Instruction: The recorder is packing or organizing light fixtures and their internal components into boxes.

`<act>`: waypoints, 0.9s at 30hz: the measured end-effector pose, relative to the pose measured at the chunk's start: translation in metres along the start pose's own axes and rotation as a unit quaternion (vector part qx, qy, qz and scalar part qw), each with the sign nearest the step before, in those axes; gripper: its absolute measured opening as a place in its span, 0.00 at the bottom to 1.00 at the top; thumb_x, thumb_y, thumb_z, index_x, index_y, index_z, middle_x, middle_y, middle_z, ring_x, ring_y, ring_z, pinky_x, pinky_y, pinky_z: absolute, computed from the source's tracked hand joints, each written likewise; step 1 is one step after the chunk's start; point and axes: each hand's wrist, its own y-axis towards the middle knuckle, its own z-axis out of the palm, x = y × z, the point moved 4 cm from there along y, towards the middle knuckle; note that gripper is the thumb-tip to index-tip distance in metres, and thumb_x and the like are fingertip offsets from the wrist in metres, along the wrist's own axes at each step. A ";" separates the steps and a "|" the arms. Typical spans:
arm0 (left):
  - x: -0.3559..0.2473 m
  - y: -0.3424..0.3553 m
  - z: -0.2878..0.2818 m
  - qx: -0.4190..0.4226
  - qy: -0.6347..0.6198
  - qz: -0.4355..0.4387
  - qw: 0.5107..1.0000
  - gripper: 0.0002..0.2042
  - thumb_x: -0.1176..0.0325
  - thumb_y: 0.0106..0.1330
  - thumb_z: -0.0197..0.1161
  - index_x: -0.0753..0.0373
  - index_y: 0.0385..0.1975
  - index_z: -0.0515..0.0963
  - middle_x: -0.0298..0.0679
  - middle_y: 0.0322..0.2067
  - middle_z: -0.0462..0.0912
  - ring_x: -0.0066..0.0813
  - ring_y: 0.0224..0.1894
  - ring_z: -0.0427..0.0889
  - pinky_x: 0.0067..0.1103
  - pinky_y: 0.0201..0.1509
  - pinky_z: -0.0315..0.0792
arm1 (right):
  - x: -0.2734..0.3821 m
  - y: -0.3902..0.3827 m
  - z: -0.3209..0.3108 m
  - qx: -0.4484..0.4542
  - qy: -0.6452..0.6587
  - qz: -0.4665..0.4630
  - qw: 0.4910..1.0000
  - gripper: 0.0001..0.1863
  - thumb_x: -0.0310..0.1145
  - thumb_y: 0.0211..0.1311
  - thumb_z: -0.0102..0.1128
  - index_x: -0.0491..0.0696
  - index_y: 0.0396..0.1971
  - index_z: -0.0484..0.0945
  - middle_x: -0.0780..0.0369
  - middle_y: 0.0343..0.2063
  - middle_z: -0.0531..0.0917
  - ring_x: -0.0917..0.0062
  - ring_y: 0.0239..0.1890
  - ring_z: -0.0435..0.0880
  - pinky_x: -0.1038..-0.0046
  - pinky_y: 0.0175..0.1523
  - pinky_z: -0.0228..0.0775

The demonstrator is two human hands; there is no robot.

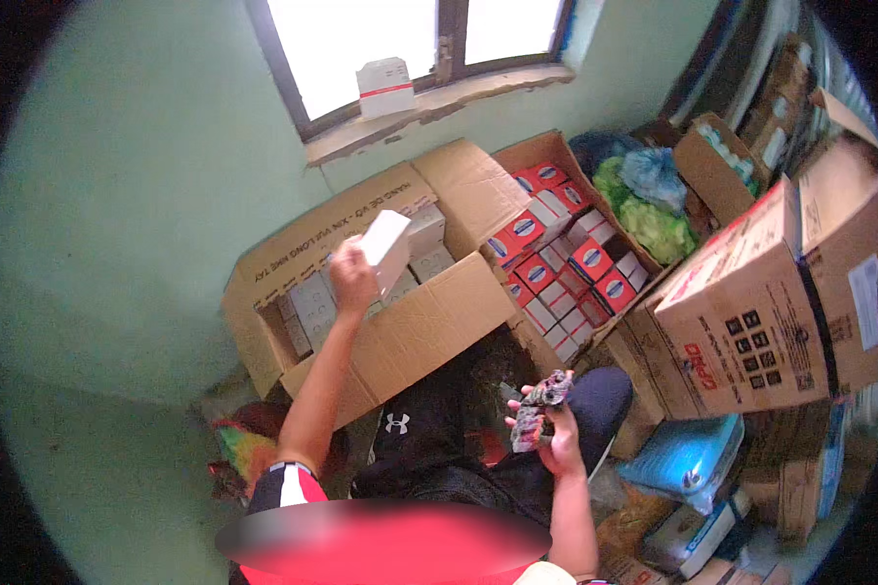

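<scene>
The left hand (353,278) had its fingers closed on one end of a white box (388,237), which was tilted above an open carton (429,327) holding more pale boxes (312,307). The right hand (562,451) had its fingers loosely curled around a crumpled rag (530,425) near the knee (607,395). Red and white boxes (524,226) sat in a second carton (529,152) just beside the first.

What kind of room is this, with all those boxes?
It looks like a storeroom, maybe for shop stock: an open cardboard carton holds white boxes, red-and-white boxes fill another carton, and a big brown carton sits at the right.
</scene>
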 end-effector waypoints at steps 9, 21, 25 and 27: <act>-0.148 -0.106 -0.025 0.074 -0.453 -0.438 0.773 0.17 0.47 0.77 0.55 0.52 0.32 0.75 0.30 0.28 0.77 0.26 0.30 0.79 0.29 0.38 0.75 | 0.107 -0.005 0.017 -0.164 -0.301 -0.416 0.842 0.29 0.19 0.74 0.52 0.55 0.71 0.64 0.58 0.51 0.83 0.69 0.39 0.87 0.64 0.45 0.85; -0.144 -0.204 0.045 0.193 -0.447 -0.493 0.721 0.17 0.52 0.81 0.51 0.58 0.36 0.77 0.39 0.32 0.84 0.35 0.34 0.84 0.35 0.42 0.80 | 0.028 -0.010 0.099 0.048 -0.623 -0.524 0.579 0.19 0.39 0.65 0.72 0.45 0.43 0.71 0.47 0.56 0.75 0.45 0.61 0.74 0.45 0.66 0.67; -0.138 -0.241 0.051 0.225 -0.450 -0.544 0.672 0.18 0.53 0.80 0.50 0.63 0.44 0.78 0.46 0.38 0.86 0.40 0.38 0.87 0.41 0.47 0.82 | 0.051 -0.014 0.103 0.030 -0.582 -0.503 0.639 0.22 0.25 0.62 0.63 0.44 0.58 0.74 0.43 0.69 0.73 0.43 0.72 0.71 0.49 0.74 0.66; -0.149 -0.242 0.050 0.208 -0.488 -0.577 0.621 0.22 0.52 0.79 0.48 0.67 0.48 0.78 0.51 0.42 0.86 0.45 0.41 0.88 0.44 0.51 0.82 | 0.041 -0.024 0.108 0.105 -0.664 -0.489 0.557 0.26 0.26 0.62 0.64 0.46 0.62 0.77 0.48 0.68 0.77 0.46 0.73 0.73 0.49 0.76 0.66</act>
